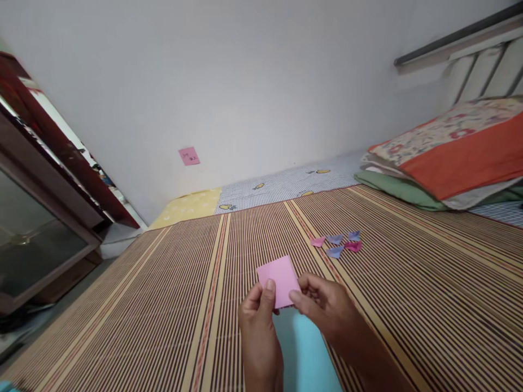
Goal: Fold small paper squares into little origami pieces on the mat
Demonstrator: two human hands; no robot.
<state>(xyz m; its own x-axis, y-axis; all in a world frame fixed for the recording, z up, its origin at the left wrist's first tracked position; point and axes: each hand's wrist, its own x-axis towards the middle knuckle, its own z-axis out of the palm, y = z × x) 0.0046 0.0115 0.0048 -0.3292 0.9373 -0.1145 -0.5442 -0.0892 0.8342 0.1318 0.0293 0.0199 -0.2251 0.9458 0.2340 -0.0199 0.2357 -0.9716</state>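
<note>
A square of pink paper (279, 279) is held up between my two hands, tilted toward me. My left hand (260, 321) pinches its lower left part, with the thumb flat on the front. At the lower right corner, my right hand (324, 302) grips the edge between thumb and curled fingers. Whether it is one sheet or several layers, I cannot tell. Beneath the hands lies a light blue surface (306, 348), partly covered by them. Beyond my right hand, several small folded paper pieces (335, 251) in pink, magenta and lavender rest on the striped mat (253, 239).
A pink note with writing (189, 156) sticks to the white wall. Folded bedding (461, 158) in orange, floral and green is piled at the right, near a radiator (486, 71). A yellow and checked cloth (261, 191) borders the wall. At left stands a glass-panelled cabinet (36, 234).
</note>
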